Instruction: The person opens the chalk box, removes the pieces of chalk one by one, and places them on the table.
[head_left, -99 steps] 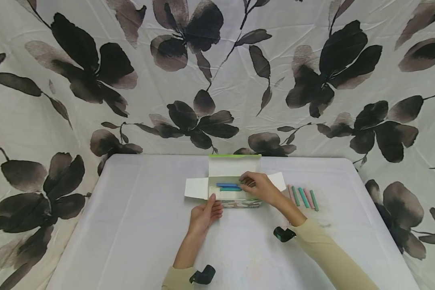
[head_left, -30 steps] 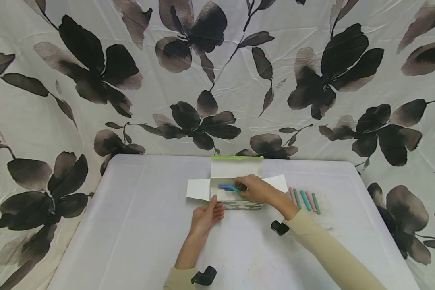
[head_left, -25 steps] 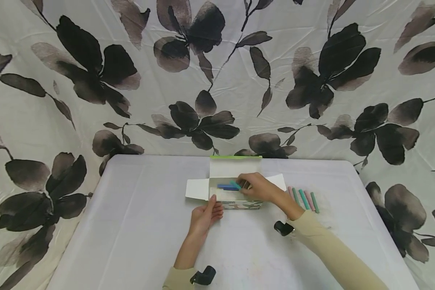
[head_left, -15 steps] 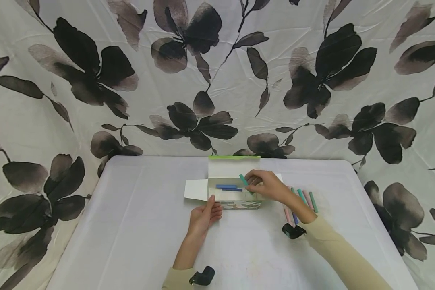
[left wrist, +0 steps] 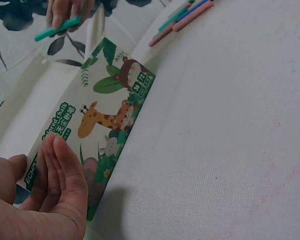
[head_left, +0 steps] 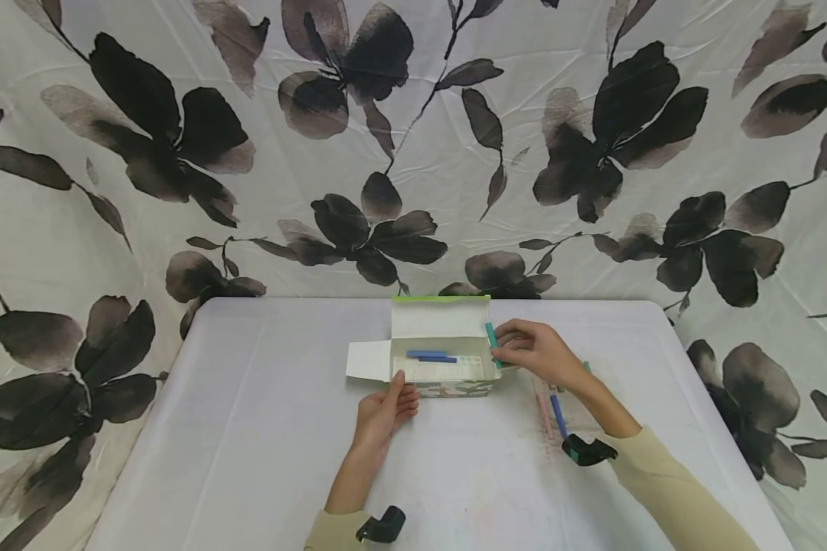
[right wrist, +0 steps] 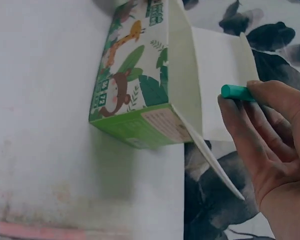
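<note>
A white cardboard chalk box [head_left: 452,389] with printed animals stands with its lid raised at the back of the table. Two blue chalk sticks [head_left: 427,353] lie inside it. My left hand [head_left: 379,417] holds the box by its front left corner; in the left wrist view, its fingers [left wrist: 65,170] lie against the printed front. My right hand [head_left: 540,353] pinches a teal chalk stick [head_left: 492,344] between thumb and fingers, just beyond the box's right end. The right wrist view shows the same teal stick [right wrist: 235,92] above the level of the box's rim.
To the right of the box lie a pink chalk stick [head_left: 545,415], a blue chalk stick [head_left: 558,417] and several others partly hidden under my right arm. Open flaps stick out from the box, one [head_left: 368,360] at its left. Floral cloth hangs behind the white table [head_left: 248,428].
My right hand has picked the teal chalk out of the box, lifted it and carried it rightward past the box's end. My left hand has stayed at the box corner.
</note>
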The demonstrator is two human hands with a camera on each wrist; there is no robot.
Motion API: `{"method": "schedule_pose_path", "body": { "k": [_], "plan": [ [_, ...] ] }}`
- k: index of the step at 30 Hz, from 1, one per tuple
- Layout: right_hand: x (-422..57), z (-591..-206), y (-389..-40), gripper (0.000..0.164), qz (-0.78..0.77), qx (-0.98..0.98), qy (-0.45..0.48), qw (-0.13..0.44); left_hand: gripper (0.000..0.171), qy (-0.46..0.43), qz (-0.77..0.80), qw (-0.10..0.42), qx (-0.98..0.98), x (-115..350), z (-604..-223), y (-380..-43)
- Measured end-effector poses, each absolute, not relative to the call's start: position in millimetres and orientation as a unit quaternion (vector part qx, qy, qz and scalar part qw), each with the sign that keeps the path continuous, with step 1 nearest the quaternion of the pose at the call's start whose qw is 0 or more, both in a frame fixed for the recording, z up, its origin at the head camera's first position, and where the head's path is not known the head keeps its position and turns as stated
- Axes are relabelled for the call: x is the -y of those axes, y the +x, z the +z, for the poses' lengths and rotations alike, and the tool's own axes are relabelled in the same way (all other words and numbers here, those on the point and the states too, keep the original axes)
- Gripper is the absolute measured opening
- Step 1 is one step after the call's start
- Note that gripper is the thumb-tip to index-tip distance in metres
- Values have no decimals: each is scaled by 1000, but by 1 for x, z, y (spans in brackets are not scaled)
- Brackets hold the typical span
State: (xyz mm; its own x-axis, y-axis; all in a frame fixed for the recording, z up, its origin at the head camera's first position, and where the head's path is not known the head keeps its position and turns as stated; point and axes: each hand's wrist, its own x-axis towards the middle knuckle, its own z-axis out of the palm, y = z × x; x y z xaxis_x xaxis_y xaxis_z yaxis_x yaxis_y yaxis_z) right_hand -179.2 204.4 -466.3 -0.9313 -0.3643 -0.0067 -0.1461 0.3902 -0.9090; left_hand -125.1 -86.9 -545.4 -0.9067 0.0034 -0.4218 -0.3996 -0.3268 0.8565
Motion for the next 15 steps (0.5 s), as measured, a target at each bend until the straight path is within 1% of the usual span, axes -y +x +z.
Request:
{"method": "schedule_pose_path", "body": {
  "k": [9,15],
  "plan": [
    [-239,-465,-163,37,-540,-827,-120,100,57,-181,793,127,-567,86,-547,-127],
    [-260,-470,-148,39,-538,-832,-95,100,57,-176,798,125,-563,86,-548,-126]
  ]
}}
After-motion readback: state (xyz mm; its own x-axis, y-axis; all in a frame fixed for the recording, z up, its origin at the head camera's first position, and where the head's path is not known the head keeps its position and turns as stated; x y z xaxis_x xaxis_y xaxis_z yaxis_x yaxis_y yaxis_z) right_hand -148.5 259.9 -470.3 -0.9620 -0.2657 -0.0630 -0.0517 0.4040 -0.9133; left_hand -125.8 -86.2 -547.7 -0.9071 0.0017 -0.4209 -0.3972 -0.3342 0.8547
